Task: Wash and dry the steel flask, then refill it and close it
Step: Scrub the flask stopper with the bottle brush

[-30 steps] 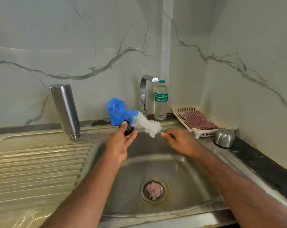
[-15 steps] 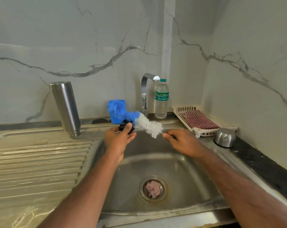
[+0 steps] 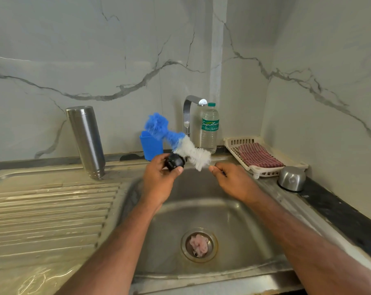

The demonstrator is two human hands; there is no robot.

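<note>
The steel flask (image 3: 86, 141) stands upside down, mouth on the draining board, at the back left. My left hand (image 3: 159, 182) holds the flask's black stopper (image 3: 174, 161) over the sink's back edge. My right hand (image 3: 233, 180) pinches the thin handle of a bottle brush (image 3: 184, 145) with white and blue bristles; the white bristles lie against the stopper. The steel cap (image 3: 292, 178) sits upside down on the counter at the right.
The steel sink (image 3: 233, 220) has a pink scrap in its drain (image 3: 199, 245). Behind it stand the tap (image 3: 190, 116), a plastic water bottle (image 3: 210, 128) and a blue cup (image 3: 151, 146). A white tray (image 3: 263, 171) with a checked red cloth (image 3: 259, 155) lies right. The ribbed draining board (image 3: 48, 209) spreads left.
The brush has shifted a little against the stopper, its blue tip tilting up and left. My left hand has turned the stopper slightly toward the view. The flask has not moved.
</note>
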